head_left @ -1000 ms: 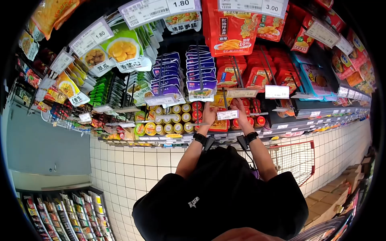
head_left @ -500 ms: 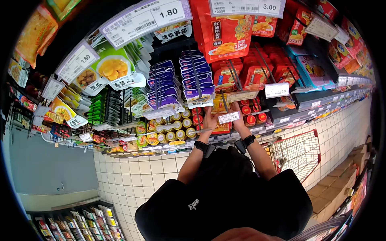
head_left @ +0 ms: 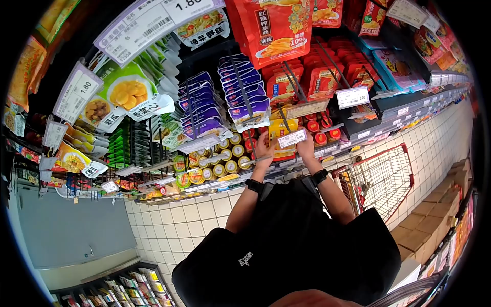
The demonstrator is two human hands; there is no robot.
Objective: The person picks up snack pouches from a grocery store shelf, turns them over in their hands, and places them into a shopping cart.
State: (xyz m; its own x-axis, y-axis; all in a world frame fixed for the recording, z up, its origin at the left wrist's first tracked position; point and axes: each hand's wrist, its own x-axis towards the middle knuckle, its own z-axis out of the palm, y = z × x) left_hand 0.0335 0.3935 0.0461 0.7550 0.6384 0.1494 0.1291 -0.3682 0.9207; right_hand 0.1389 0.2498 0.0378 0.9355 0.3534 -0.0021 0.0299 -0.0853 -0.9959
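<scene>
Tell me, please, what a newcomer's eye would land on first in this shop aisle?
Probably the big red snack bag hanging at the top, with purple packets pegged in rows beneath it. At centre, the left hand and right hand reach up to a yellow packet behind a price tag, and a red wire cart stands at right.
</scene>
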